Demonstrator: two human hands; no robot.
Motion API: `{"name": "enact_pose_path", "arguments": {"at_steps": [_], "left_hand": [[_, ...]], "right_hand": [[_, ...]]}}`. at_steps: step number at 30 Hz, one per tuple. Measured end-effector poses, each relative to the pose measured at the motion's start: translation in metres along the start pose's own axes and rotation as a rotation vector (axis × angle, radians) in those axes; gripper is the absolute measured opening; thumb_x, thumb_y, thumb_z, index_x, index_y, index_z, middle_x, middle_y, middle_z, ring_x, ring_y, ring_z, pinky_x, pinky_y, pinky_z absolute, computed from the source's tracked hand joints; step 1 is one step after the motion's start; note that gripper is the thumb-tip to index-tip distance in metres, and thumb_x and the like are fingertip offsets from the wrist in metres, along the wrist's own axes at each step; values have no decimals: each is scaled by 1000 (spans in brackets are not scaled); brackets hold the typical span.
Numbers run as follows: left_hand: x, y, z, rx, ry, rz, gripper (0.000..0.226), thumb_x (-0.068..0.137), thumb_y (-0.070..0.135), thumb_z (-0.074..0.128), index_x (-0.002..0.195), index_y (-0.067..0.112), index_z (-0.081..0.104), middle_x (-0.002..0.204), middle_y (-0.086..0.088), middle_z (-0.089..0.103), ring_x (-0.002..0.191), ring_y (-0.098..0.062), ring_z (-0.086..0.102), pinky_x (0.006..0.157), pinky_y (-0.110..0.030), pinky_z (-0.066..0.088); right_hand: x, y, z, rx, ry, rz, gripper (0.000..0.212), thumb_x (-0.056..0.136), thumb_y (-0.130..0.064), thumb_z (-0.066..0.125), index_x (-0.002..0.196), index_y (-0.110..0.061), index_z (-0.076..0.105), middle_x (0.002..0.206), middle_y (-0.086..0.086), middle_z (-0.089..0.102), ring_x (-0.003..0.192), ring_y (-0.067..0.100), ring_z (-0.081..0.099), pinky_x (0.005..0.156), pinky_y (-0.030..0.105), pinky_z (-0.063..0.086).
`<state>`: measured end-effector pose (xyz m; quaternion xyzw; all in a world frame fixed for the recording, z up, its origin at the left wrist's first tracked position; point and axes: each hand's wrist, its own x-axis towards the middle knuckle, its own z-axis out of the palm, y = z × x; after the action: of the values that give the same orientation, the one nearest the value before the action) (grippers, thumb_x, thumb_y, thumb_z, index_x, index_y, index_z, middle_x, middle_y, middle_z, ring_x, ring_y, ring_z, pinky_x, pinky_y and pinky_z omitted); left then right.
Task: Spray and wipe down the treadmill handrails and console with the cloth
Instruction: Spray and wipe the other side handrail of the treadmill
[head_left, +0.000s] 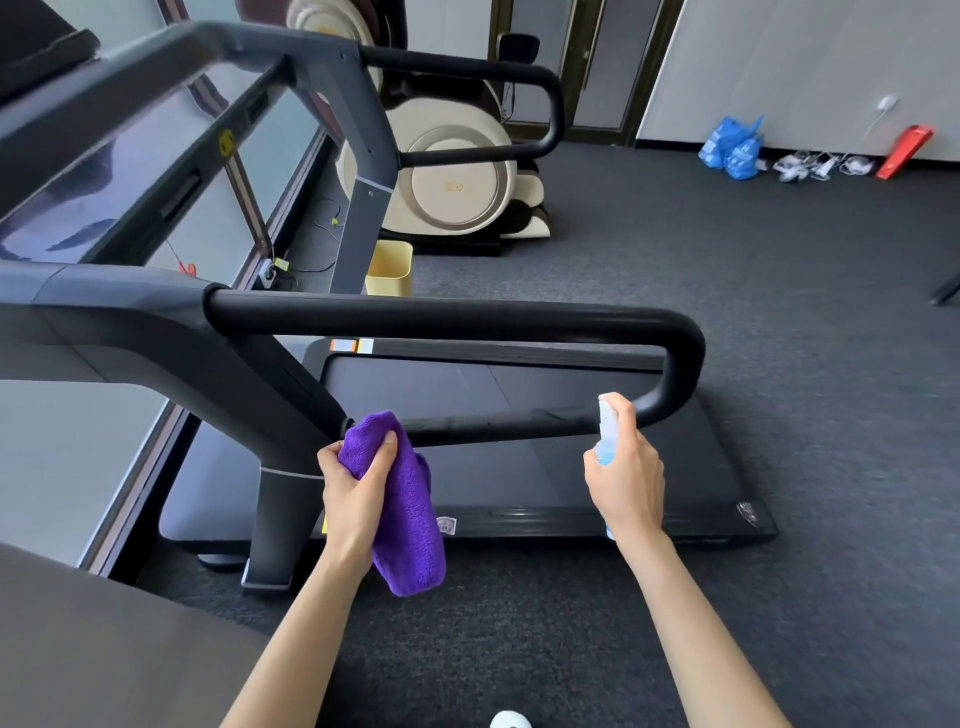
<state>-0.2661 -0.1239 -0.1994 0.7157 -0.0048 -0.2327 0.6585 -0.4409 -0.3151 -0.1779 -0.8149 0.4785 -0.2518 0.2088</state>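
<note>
The left hand (358, 493) has its fingers clamped on a bunched purple cloth (405, 509): soft, light and floppy, best held as a wad against the lower handrail bar (498, 426) it touches. The right hand (626, 475) wraps a small, probably plastic spray bottle (607, 431), light and maybe slick when wet, nozzle close to the bar. Beyond runs the upper handrail (441, 312); farther left, the console (93, 171).

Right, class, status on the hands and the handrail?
Left hand grips purple cloth. Right hand holds spray bottle at near handrail. Nothing blocking.
</note>
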Motion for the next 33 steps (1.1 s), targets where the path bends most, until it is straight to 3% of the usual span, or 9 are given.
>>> {"name": "enact_pose_path", "arguments": {"at_steps": [7,14,20,24,33], "left_hand": [[3,8,5,-4,-6,2,68,64,62,69,115,28,41,104,2,60,92,-18,62,84,-41,52],[0,2,10,-4,-5,-6,67,66,61,71,116,28,41,103,3,60,91,-17,62,80,-38,52],[-6,-4,14,-18,2,20,54,79,48,72,115,23,42,103,2,60,88,-14,62,69,-30,48],[-8,-3,14,10,14,9,67,67,60,71,115,25,42,102,4,60,90,-16,62,80,-36,51],[-13,-5,-5,-2,72,37,55,72,58,71,110,29,43,103,5,61,94,-17,62,86,-41,52]], "right_hand": [[-8,16,-12,-38,96,7,67,82,-3,56,134,-38,33,102,7,63,76,37,59,58,33,37],[-3,36,-35,-30,232,-3,66,83,-3,63,136,-32,33,111,14,65,81,42,62,59,34,38],[5,42,-36,-29,226,2,63,85,-4,62,136,-29,36,108,13,64,79,41,62,60,33,37],[7,49,-34,23,210,34,58,85,-5,62,132,-28,37,110,11,65,84,42,61,63,34,36],[1,31,-24,-4,89,-60,66,82,0,57,131,-37,33,106,8,65,77,39,60,58,33,37]]}}
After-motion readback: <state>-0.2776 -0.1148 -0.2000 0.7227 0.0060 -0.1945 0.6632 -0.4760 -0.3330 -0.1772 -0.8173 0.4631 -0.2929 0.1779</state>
